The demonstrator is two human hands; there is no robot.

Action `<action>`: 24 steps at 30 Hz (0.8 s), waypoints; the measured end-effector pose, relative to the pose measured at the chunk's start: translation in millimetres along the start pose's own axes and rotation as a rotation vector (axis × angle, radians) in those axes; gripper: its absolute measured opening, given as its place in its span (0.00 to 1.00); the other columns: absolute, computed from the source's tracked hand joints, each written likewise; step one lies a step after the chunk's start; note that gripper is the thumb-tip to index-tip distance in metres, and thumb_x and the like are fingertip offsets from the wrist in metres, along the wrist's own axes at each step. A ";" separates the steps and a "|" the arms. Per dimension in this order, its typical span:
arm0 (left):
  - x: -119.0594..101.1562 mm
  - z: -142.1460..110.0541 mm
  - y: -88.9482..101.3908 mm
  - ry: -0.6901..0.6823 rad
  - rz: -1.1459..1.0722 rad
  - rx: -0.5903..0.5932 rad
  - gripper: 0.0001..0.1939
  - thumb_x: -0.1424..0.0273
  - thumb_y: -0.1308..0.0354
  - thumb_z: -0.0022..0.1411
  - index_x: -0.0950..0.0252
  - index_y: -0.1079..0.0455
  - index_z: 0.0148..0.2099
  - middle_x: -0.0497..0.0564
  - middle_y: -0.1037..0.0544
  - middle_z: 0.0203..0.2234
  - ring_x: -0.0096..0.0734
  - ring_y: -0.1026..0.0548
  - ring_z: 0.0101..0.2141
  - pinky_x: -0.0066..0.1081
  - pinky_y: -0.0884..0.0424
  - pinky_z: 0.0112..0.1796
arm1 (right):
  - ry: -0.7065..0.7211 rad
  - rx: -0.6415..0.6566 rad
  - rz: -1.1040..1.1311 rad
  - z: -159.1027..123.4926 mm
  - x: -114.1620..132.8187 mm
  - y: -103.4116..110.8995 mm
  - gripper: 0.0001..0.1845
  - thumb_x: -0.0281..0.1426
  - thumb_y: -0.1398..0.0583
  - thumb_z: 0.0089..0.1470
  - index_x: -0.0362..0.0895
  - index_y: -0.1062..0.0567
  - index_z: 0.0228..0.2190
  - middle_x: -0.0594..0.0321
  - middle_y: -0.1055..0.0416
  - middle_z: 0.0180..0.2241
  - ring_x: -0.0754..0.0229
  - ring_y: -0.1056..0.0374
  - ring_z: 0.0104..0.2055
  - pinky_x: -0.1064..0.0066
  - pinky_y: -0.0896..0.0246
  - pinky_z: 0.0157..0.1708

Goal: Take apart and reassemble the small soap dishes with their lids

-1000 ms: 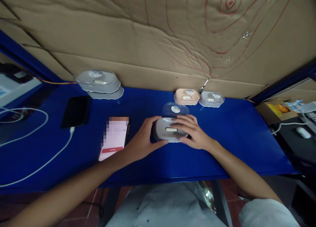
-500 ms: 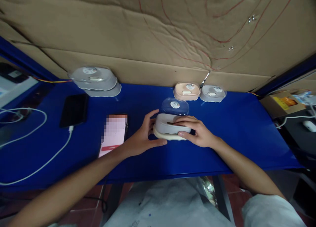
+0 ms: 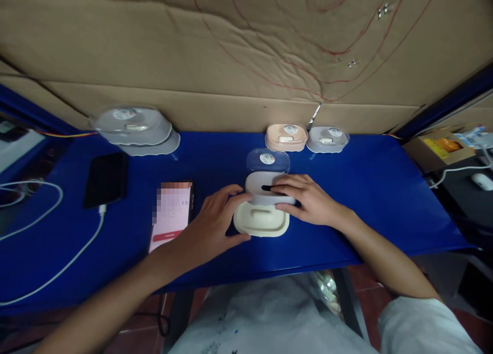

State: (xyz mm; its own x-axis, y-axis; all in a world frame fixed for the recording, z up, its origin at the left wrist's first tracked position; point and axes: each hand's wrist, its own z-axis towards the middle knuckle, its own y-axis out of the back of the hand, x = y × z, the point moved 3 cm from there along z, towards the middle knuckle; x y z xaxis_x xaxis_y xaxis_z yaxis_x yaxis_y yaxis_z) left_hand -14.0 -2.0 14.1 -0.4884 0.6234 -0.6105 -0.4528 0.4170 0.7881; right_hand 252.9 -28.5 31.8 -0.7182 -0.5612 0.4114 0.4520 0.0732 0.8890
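My right hand [image 3: 308,200] is closed on the right side of a grey oval plastic tray [image 3: 254,189], fingers inside it and thumb on its front wall. A dark slot shows in the tray's floor. In front of it, partly underneath, lies a cream oval plastic piece [image 3: 262,223] with a raised bar in its middle. My left hand [image 3: 219,218] spans the left end of the cream piece, thumb at its front edge, a forefinger by the grey tray's left corner. Just behind the tray lies a clear oval lid [image 3: 275,165] with a round white sticker.
Lidded peach [image 3: 285,143] and grey [image 3: 325,144] boxes stand against the cardboard wall [image 3: 215,110]. More grey boxes [image 3: 134,133] are stacked at back left. A lit phone [image 3: 169,210] lies left of my hands, beside a dark phone [image 3: 106,179] on a white cable [image 3: 82,256].
The grey tray has shifted back off the cream piece, whose raised bar now shows. My left hand stays at the cream piece's left end. The view has shifted slightly.
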 end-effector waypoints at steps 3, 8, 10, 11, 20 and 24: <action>-11.7 0.3 -2.3 -0.187 0.071 0.110 0.18 0.62 0.34 0.67 0.53 0.26 0.58 0.55 0.27 0.59 0.53 0.30 0.59 0.49 0.37 0.59 | 0.004 -0.002 -0.022 0.2 0.2 -4.0 0.23 0.44 0.42 0.70 0.48 0.26 0.60 0.53 0.26 0.60 0.46 0.32 0.64 0.53 0.39 0.57; -27.3 -1.0 -5.4 -0.453 0.096 0.208 0.03 0.70 0.37 0.70 0.60 0.22 0.41 0.50 0.21 0.40 0.37 0.25 0.42 0.39 0.35 0.50 | 0.009 0.025 -0.143 0.0 1.7 -9.0 0.27 0.46 0.45 0.72 0.44 0.30 0.63 0.48 0.30 0.63 0.44 0.39 0.68 0.46 0.50 0.65; -31.1 -0.6 -0.9 -0.463 0.055 0.166 0.03 0.70 0.37 0.70 0.61 0.23 0.41 0.50 0.21 0.39 0.35 0.25 0.40 0.36 0.33 0.48 | 0.016 0.020 -0.189 0.0 2.4 -7.8 0.30 0.47 0.45 0.71 0.43 0.32 0.65 0.46 0.34 0.66 0.42 0.43 0.71 0.42 0.55 0.67; -32.0 0.1 2.7 -0.441 0.020 0.125 0.03 0.69 0.37 0.70 0.61 0.23 0.42 0.51 0.21 0.40 0.35 0.25 0.40 0.35 0.32 0.47 | 0.032 0.009 -0.202 0.0 4.1 -6.7 0.31 0.48 0.46 0.71 0.43 0.32 0.65 0.46 0.36 0.67 0.41 0.44 0.71 0.42 0.55 0.67; -1.8 17.5 28.7 0.065 -0.408 -0.335 0.05 0.66 0.41 0.73 0.59 0.24 0.45 0.49 0.21 0.40 0.33 0.24 0.40 0.31 0.30 0.43 | 0.556 0.029 -0.206 -14.8 70.2 -40.1 0.30 0.52 0.43 0.68 0.39 0.21 0.51 0.49 0.23 0.53 0.50 0.31 0.58 0.56 0.42 0.58; 12.8 23.8 23.6 0.253 -0.538 -0.342 0.09 0.60 0.37 0.69 0.58 0.23 0.46 0.49 0.19 0.41 0.37 0.23 0.43 0.34 0.30 0.47 | 0.643 -0.025 -0.313 -18.9 80.1 -53.4 0.12 0.34 0.40 0.69 0.41 0.18 0.43 0.53 0.20 0.51 0.53 0.28 0.52 0.59 0.37 0.52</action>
State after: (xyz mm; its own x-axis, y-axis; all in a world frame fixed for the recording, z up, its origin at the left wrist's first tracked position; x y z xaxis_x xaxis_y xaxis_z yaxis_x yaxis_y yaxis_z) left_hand -13.2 31.6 26.8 -0.2700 0.1973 -0.9424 -0.8710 0.3673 0.3264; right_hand 181.2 -93.0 13.4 -0.3658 -0.9281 -0.0696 0.2931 -0.1859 0.9378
